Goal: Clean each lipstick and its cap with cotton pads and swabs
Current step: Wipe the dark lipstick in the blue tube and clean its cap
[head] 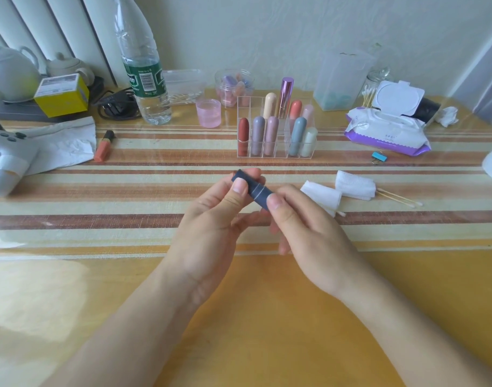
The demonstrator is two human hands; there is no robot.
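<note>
Just above the centre of the tabletop [267, 317], over its striped runner, a dark navy lipstick tube [254, 189] is held in the air, lying on a slant from ten o'clock down to four o'clock. It is closed, cap on, with thin pale rings around its middle where the two halves meet; its end at ten o'clock looks flat and square. The left hand [211, 219] is closed around the ten o'clock half, thumb pressed on the near side and fingertips curled over the far side. The right hand [303, 224] pinches the four o'clock half between thumb and forefinger, its other fingers loosely bent below and touching nothing visible. At three o'clock from the tube, two folded white cotton pads [339, 191] lie on the runner with cotton swabs [398, 199] poking out from beneath them. At twelve o'clock stands a clear acrylic organiser [275, 129] filled with upright lipsticks in red, mauve, pink, cream, coral, grey-blue and pale green. An orange lipstick [104, 146] lies alone at ten o'clock, and a purple pack of wet wipes [387, 127] with its lid flipped open sits at two o'clock.
</note>
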